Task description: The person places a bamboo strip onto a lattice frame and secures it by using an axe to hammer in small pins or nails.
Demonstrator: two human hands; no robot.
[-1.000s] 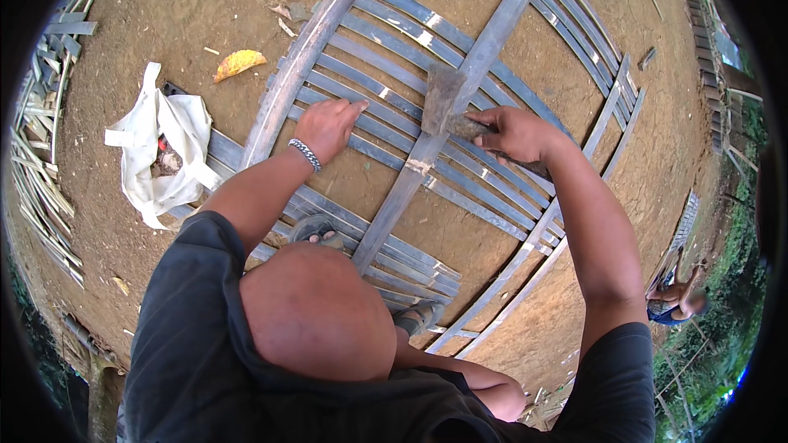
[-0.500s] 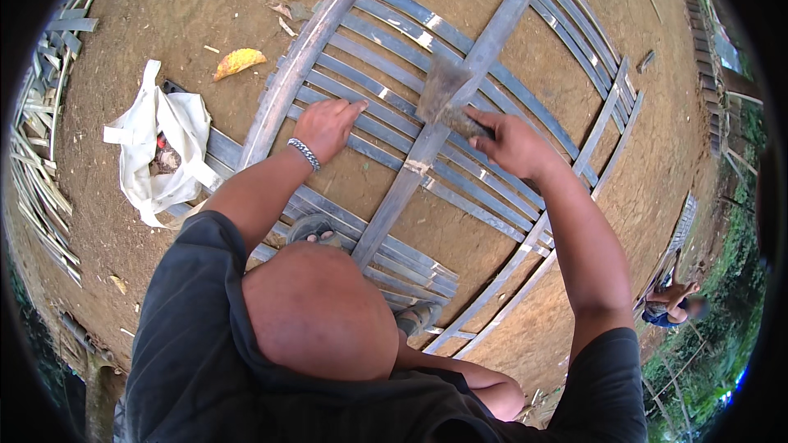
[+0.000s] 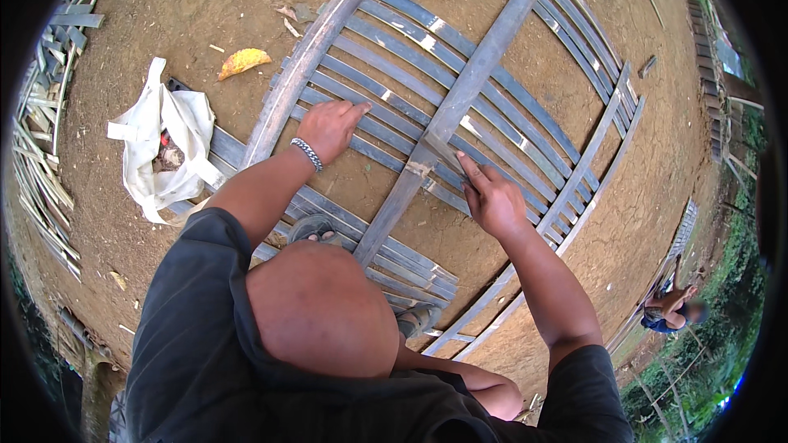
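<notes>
Right hand [image 3: 497,203] grasps the blade [image 3: 442,150] at its near end, the suitable hold; blade extends forward-left to the bar [image 3: 494,46], likely stiff, heavy; left hand [image 3: 330,130] curls over slats [image 3: 387,96]; its grip cannot be told.

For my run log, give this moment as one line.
left hand: at slats | right hand: holding bladed tool at crosspiece | white bag: at left

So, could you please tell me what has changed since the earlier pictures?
The right hand has moved toward the person's body, carrying the broad-bladed tool, which now shows nearly edge-on by the central crosspiece. Nothing was released. The left hand stays at the slats; the white bag is unmoved.
</notes>
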